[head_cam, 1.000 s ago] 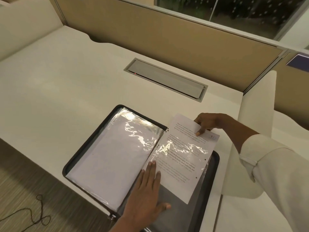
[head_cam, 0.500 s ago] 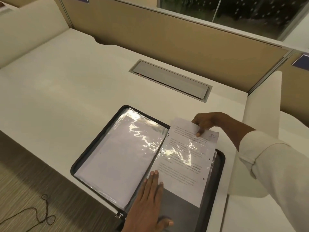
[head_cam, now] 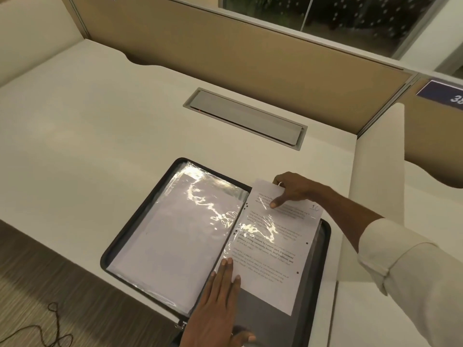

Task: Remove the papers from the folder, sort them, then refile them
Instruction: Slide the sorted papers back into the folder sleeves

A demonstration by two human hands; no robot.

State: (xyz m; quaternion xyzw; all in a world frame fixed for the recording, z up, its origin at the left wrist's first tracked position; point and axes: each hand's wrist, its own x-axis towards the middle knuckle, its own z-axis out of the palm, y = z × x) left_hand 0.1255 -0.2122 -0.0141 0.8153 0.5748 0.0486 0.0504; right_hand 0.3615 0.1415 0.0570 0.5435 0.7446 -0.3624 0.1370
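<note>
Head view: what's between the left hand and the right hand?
The printed sheet, seen in the head view: right hand pinches its top, left hand lies flat at its lower-left edge.

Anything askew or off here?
Only the sheet: it lies tilted on the right half of the folder, top end past the rim, pinched by the right hand. The left hand presses flat near the spine. Nothing looks torn or spilled.

place: office | evidence: white desk (head_cam: 100, 126), tan cubicle partition (head_cam: 225, 51), cable hatch (head_cam: 246, 118), numbered sign (head_cam: 443, 95)
</note>
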